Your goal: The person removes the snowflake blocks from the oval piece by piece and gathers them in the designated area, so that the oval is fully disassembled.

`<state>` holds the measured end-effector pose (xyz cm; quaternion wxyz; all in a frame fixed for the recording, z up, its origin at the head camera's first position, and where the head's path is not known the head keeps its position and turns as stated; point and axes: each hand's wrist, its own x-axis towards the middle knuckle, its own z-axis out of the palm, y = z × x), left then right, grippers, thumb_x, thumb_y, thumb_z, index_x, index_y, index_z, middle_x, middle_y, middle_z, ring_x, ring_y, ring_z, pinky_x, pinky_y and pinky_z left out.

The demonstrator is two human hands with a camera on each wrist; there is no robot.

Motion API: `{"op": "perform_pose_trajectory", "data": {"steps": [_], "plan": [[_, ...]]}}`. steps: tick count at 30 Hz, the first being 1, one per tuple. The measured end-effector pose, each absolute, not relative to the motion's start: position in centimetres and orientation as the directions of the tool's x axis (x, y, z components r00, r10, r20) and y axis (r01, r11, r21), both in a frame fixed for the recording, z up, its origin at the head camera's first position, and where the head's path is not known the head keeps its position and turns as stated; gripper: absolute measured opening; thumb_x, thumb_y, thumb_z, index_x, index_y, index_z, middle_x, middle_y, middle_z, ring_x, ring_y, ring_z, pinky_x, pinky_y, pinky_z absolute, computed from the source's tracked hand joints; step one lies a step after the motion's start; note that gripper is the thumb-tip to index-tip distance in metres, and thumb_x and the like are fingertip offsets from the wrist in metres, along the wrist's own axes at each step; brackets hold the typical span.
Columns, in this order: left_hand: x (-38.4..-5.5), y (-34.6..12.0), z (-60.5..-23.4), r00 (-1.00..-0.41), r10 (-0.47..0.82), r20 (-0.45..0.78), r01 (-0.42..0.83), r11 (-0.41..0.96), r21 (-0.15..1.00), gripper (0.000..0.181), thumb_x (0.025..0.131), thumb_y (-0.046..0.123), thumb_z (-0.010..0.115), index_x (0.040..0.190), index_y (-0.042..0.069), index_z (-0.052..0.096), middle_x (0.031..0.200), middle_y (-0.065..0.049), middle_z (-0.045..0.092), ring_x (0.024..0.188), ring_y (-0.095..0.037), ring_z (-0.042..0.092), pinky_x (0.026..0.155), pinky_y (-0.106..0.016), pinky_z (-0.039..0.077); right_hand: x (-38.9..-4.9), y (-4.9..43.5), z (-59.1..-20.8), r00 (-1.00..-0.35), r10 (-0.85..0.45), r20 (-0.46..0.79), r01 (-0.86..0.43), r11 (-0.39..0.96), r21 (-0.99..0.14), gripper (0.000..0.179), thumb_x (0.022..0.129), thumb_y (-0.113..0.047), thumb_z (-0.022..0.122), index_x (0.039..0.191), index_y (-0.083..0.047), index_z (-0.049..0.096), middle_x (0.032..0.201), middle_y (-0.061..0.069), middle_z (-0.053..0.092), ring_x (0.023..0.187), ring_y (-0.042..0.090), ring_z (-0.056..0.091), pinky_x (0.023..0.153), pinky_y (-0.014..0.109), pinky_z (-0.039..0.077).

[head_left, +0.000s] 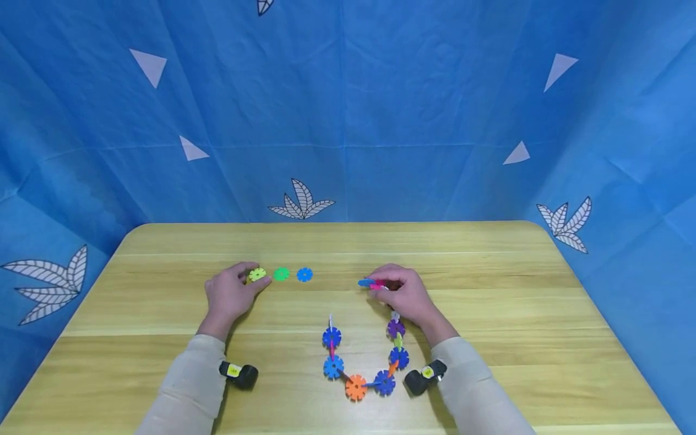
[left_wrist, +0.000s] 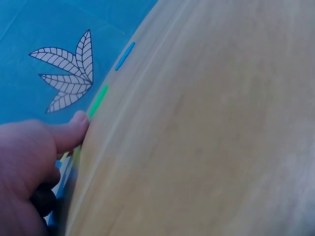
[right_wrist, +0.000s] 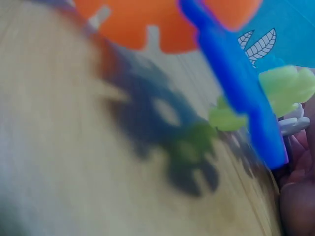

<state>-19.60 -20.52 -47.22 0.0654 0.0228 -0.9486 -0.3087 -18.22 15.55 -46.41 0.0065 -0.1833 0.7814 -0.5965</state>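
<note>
In the head view my left hand (head_left: 231,296) has its thumb and index finger at opposite edges of a yellow-green notched plastic disc (head_left: 258,275). A green disc (head_left: 281,274) and a blue disc (head_left: 305,275) lie in a row to its right. My right hand (head_left: 402,293) pinches interlocked discs, where a blue disc (head_left: 365,283) and a pink disc (head_left: 377,286) show; the fingers hide part of them. Below it a U-shaped chain of notched discs, with an orange disc (head_left: 356,388) at its bottom, lies on the table. In the right wrist view a yellow-green disc (right_wrist: 283,91) appears blurred.
The wooden table (head_left: 489,260) has rounded far corners, and a blue patterned cloth (head_left: 348,109) hangs behind it. The chain's free left end, a white disc (head_left: 330,321), stands on edge. Each wrist wears a black camera, such as the left wrist camera (head_left: 247,377).
</note>
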Motion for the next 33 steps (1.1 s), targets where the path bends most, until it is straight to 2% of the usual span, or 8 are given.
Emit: {"op": "perform_pose_trajectory", "data": {"steps": [4,8,12,16,20,26,33], "plan": [[-19.6,-20.5,-47.2,-0.991,-0.084,0.101,-0.008,0.807,0.59,0.049,0.089,0.037,0.077,0.127,0.007,0.067,0.08,-0.004,0.061,0.08,-0.027,0.054,0.086,-0.055,0.029,-18.9,15.9,-47.8,-0.946,-0.278,0.169,-0.24,0.245,-0.94,0.032,0.086,-0.003,0.078,0.118,-0.001,0.073,0.111,0.01,0.069,0.091,0.024,0.063,0.07,0.028,0.052],[-19.8,-20.5,-47.2,-0.992,-0.087,0.092,-0.016,0.802,0.597,0.055,0.09,0.038,0.076,0.133,0.005,0.063,0.073,-0.003,0.056,0.078,-0.028,0.053,0.089,-0.056,0.028,-19.0,15.9,-48.1,-0.961,-0.257,0.104,-0.163,0.222,-0.961,0.047,0.085,-0.009,0.081,0.128,-0.002,0.066,0.109,0.009,0.07,0.088,0.023,0.065,0.073,0.029,0.054],[-19.9,-20.3,-47.4,-0.989,-0.105,0.103,-0.022,0.796,0.605,0.06,0.09,0.035,0.076,0.138,0.004,0.058,0.062,-0.002,0.047,0.066,-0.025,0.047,0.093,-0.058,0.028,-19.1,15.9,-48.2,-0.971,-0.229,0.07,-0.112,0.178,-0.978,0.045,0.08,-0.009,0.085,0.119,0.001,0.065,0.101,0.011,0.071,0.089,0.025,0.068,0.076,0.032,0.056],[-19.7,-19.6,-47.3,-0.968,-0.175,0.18,-0.01,0.746,0.666,0.053,0.091,0.027,0.076,0.135,0.003,0.059,0.056,-0.001,0.04,0.053,-0.021,0.038,0.08,-0.049,0.037,-19.0,15.9,-48.2,-0.981,-0.191,0.045,-0.082,0.192,-0.978,0.037,0.076,-0.015,0.089,0.105,-0.003,0.069,0.094,0.008,0.072,0.085,0.024,0.07,0.072,0.034,0.057],[-19.6,-18.5,-46.7,-0.917,-0.253,0.307,0.062,0.67,0.739,0.042,0.09,0.017,0.075,0.129,0.003,0.064,0.058,-0.001,0.037,0.048,-0.019,0.029,0.062,-0.038,0.034,-18.9,15.8,-48.1,-0.983,-0.18,0.043,-0.082,0.215,-0.973,0.035,0.075,-0.019,0.09,0.101,-0.006,0.071,0.092,0.006,0.072,0.083,0.024,0.07,0.071,0.034,0.057],[-19.6,-16.4,-45.9,-0.879,-0.224,0.421,0.203,0.624,0.755,0.035,0.088,0.011,0.076,0.12,0.001,0.068,0.059,0.0,0.034,0.051,-0.018,0.027,0.06,-0.036,0.032,-18.9,15.8,-48.1,-0.98,-0.185,0.078,-0.122,0.24,-0.963,0.036,0.075,-0.017,0.09,0.104,-0.004,0.072,0.092,0.009,0.072,0.082,0.025,0.069,0.069,0.032,0.057],[-19.2,-14.0,-45.6,-0.906,-0.144,0.397,0.244,0.588,0.771,0.032,0.086,0.01,0.078,0.116,0.003,0.071,0.056,0.002,0.033,0.05,-0.016,0.027,0.057,-0.035,0.032,-19.0,15.7,-48.0,-0.97,-0.231,0.079,-0.136,0.244,-0.96,0.034,0.076,-0.006,0.087,0.106,-0.006,0.073,0.091,0.005,0.072,0.082,0.024,0.068,0.069,0.032,0.056]]}}
